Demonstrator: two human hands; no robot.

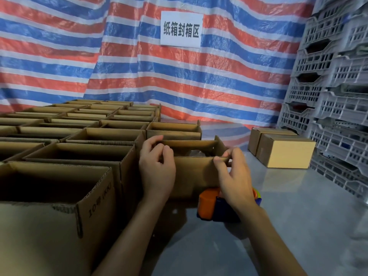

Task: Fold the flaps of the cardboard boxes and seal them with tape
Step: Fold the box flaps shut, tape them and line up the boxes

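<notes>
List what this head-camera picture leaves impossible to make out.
Head view throughout.
1. Contents of the open box: its front flap hides all but a shiny glimpse.
2. Tape dispenser: the right hand and wrist cover most of it.
3. Print on the near box: too blurred to read.

open boxes (pixel 79 152) crowding left, crates (pixel 338 96) walling right, bare table (pixel 298 206) between

Both hands hold the small open box (pixel 196 176) on the grey table (pixel 298 216). The left hand (pixel 157 168) grips its left corner and the right hand (pixel 235 176) pinches its near flap. Just in front of this box lies an orange and blue tape dispenser (pixel 209 206). Rows of open boxes (pixel 79 152) stand to the left of it, and two closed boxes (pixel 284 152) to the right, well apart.
</notes>
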